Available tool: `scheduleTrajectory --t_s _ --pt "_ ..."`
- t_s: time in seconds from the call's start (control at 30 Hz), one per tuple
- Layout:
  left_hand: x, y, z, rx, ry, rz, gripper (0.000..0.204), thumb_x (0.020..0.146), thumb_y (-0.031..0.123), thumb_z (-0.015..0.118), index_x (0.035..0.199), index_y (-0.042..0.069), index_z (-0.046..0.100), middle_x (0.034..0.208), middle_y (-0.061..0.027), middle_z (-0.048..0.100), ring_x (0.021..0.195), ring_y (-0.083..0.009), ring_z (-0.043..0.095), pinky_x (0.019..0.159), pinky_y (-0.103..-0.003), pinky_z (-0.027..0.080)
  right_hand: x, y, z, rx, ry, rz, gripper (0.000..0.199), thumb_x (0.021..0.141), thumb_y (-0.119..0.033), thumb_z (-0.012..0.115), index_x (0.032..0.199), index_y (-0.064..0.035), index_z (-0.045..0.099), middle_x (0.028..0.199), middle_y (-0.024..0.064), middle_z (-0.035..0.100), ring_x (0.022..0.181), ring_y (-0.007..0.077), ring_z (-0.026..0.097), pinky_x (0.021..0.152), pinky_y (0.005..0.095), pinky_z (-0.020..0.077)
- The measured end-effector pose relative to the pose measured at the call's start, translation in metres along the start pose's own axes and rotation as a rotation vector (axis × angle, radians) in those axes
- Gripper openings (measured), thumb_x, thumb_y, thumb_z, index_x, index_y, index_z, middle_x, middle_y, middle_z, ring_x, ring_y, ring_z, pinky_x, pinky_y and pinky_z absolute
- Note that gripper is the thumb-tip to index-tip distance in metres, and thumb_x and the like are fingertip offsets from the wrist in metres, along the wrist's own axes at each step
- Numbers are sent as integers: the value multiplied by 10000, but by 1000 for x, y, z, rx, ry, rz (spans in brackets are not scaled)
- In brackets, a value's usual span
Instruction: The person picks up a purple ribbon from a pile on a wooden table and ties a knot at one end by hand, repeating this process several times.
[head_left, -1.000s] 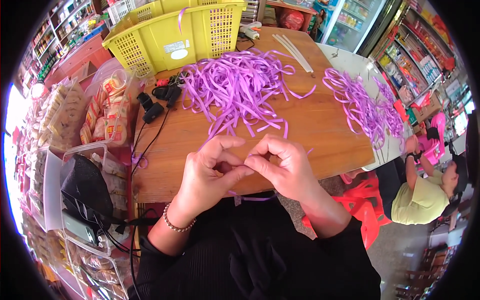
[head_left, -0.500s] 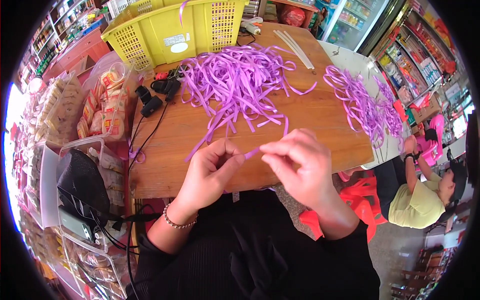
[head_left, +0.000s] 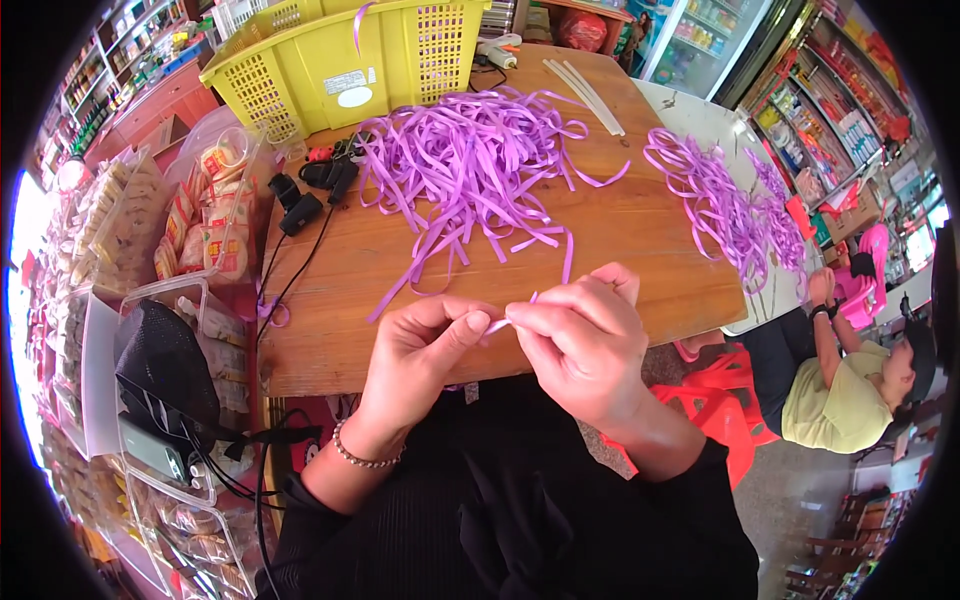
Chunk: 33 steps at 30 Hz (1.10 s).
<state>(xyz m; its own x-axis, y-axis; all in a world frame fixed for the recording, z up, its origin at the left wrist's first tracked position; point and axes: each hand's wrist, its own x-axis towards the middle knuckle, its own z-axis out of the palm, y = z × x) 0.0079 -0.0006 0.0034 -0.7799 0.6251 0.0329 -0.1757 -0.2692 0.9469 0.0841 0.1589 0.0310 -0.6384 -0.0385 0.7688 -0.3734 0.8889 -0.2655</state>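
A purple ribbon (head_left: 497, 326) is pinched between both hands above the table's near edge; only a short piece of it shows. My left hand (head_left: 425, 350), with a beaded bracelet at the wrist, holds it between thumb and forefinger. From the other side my right hand (head_left: 585, 340) grips the same ribbon, its fingertips almost touching the left thumb. Beyond the hands a big tangled heap of purple ribbons (head_left: 465, 160) lies on the wooden table (head_left: 640, 270), several loose ends trailing toward me.
A yellow plastic crate (head_left: 400, 60) stands behind the heap. Black straps and a cable (head_left: 300, 205) lie left, beside boxes of packaged snacks (head_left: 215, 215). Glue sticks (head_left: 585, 95) and a glue gun (head_left: 497, 52) lie at the back. More ribbons (head_left: 710, 200) rest right, near another person (head_left: 835, 395).
My right hand has moved left and slightly down, so the hands are closer together. Less ribbon shows between them, and the right fingers are bent more tightly.
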Motion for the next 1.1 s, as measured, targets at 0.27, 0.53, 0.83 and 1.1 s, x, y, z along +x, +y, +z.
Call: scheduleTrajectory --t_s 0.27,0.53,0.83,1.1 --pt "-5 -13 -2 -652 -241 -413 199 914 166 613 1024 7 660 742 8 539 561 -50 348 496 -190 267 -27 3 18 562 92 154 169 736 -2 770 877 -81 720 852 32 538 714 123 500 600 249 402" --pt "-4 -24 -7 -799 -387 -568 141 934 122 577 1027 27 624 754 17 522 580 -39 349 481 -181 255 -25 2 18 866 7 139 168 757 -47 774 907 -104 723 931 45 485 797 119 476 637 223 414" --pt "-16 -2 12 -552 -143 -271 58 931 90 554 883 62 568 763 18 496 617 -64 395 539 -212 316 -11 7 0 702 -259 207 34 803 -38 652 814 -51 622 884 31 468 777 107 446 656 244 357" --pt "-18 -19 13 675 204 1030 206 705 -87 678 859 38 620 788 -49 544 637 -183 511 545 -286 428 -24 -11 6 1968 -410 1197 148 896 -139 576 952 -3 581 925 42 553 871 131 522 841 313 426"
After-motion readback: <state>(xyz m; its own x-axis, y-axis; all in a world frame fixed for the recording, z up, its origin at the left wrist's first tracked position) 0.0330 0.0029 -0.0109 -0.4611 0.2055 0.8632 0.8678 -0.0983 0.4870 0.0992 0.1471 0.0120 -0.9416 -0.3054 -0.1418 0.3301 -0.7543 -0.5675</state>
